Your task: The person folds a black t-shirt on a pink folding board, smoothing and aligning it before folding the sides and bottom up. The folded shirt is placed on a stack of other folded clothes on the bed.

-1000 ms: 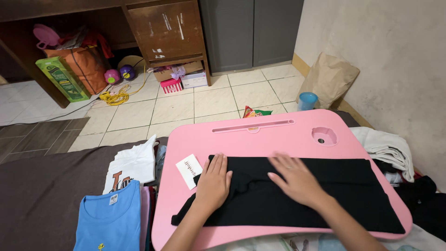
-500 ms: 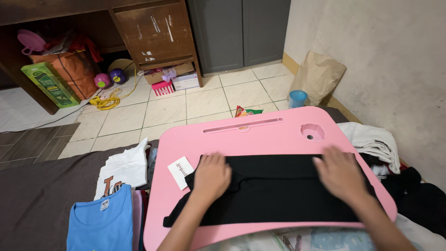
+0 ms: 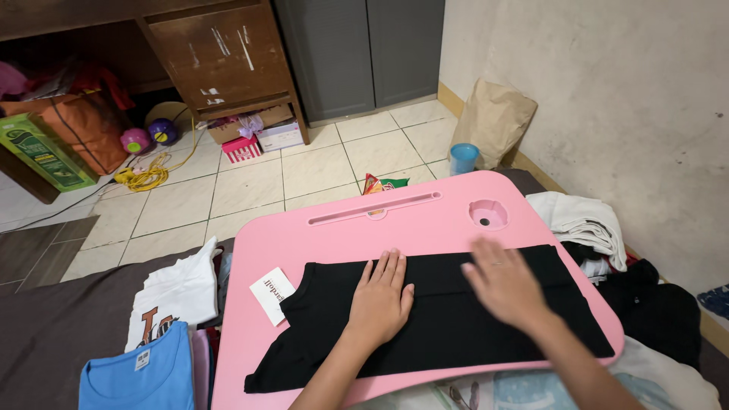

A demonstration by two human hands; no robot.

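Your left hand [image 3: 380,300] lies flat with its fingers close together, pressing down on the black shirt [image 3: 448,319] that is spread across the pink lap table [image 3: 395,228]. Your right hand [image 3: 505,282] is open and flat on the same shirt, a little blurry, near the far edge. A white tag [image 3: 272,294] pokes out by the shirt's left side, and a blue T-shirt [image 3: 137,373] lies beside the table.

Matt black cloth garment [image 3: 448,319] lies on a smooth, glossy pink plastic tray [image 3: 342,235].
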